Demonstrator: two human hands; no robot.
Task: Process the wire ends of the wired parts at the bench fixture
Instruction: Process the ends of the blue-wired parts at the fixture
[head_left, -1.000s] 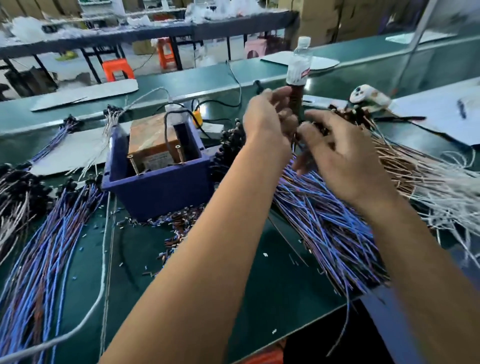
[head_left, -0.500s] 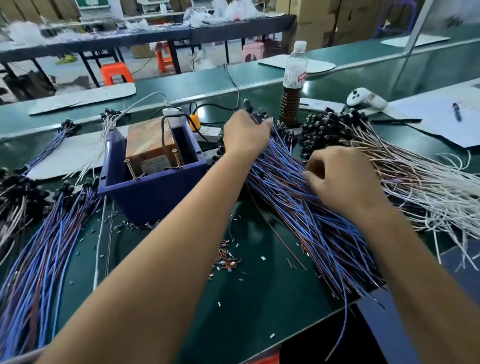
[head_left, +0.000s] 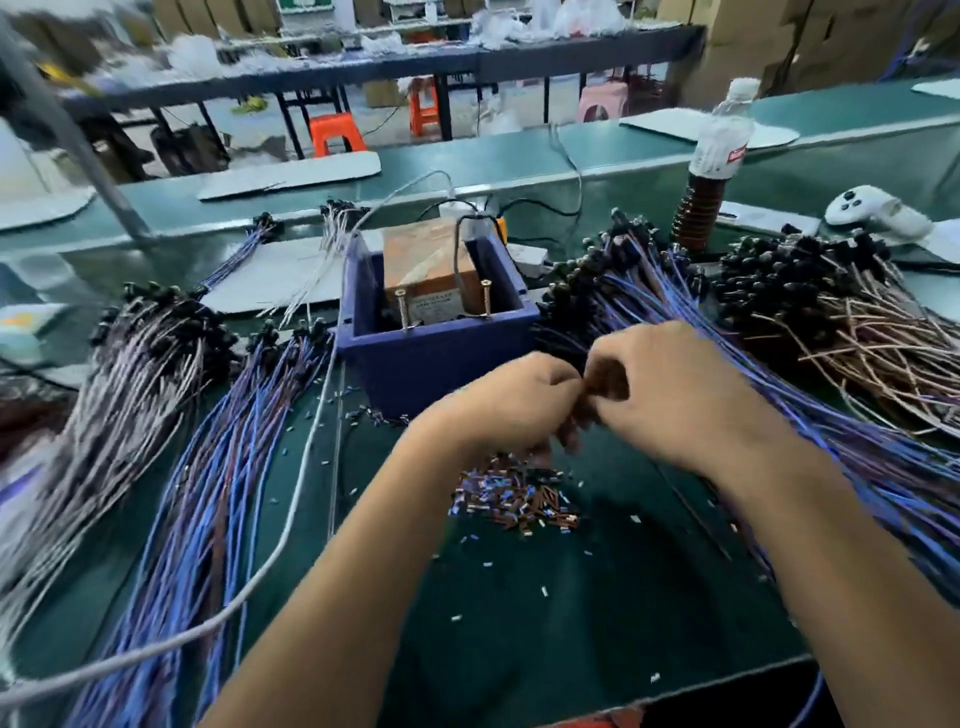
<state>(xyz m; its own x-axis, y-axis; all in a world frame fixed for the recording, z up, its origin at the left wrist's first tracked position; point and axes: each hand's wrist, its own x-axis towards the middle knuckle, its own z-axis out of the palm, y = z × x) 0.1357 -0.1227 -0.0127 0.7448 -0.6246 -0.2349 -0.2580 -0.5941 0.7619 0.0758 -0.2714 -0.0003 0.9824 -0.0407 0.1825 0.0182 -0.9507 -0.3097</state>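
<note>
Hands, left (head_left: 511, 402) and right (head_left: 675, 395), pinch blurred brown wire ends (head_left: 597, 392) before the blue fixture (head_left: 441, 358).

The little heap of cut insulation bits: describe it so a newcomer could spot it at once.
Start at the blue box fixture in the middle of the green bench. Come toward the viewer, past the two hands meeting in front of it; the heap of cut insulation bits lies right below them. Unlike the long wire bundles fanned out on either side, it is a small mound of short blue and brown pieces.
</note>
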